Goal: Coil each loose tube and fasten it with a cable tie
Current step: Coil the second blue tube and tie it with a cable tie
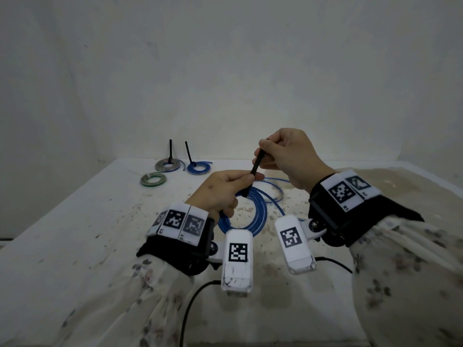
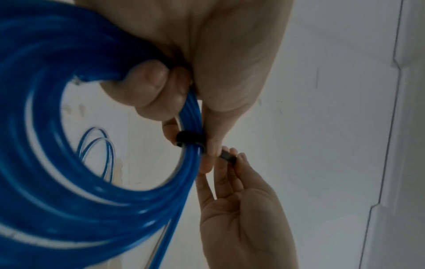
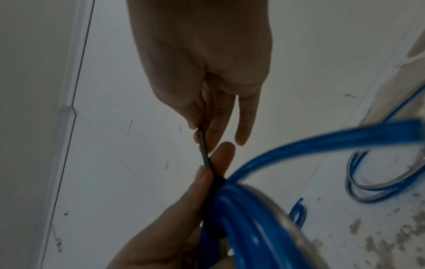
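Observation:
A coil of blue tube (image 1: 253, 211) hangs above the table, gripped by my left hand (image 1: 223, 189) with fingers curled round its strands (image 2: 147, 87). A black cable tie (image 1: 256, 164) loops round the coil (image 2: 189, 139) by my left thumb and forefinger. Up and to the right, my right hand (image 1: 283, 154) pinches the tie's free tail (image 3: 203, 143) between thumb and fingers. The tail runs straight between the two hands. Part of the blue tube still trails loose on the table (image 1: 275, 191).
Three tied coils lie at the table's far left: a grey one (image 1: 168, 165), a blue one (image 1: 199, 167), a green one (image 1: 153, 179). Two have tie tails sticking up. The stained white table (image 1: 87, 221) ends at a wall behind. Black wires run near the front edge.

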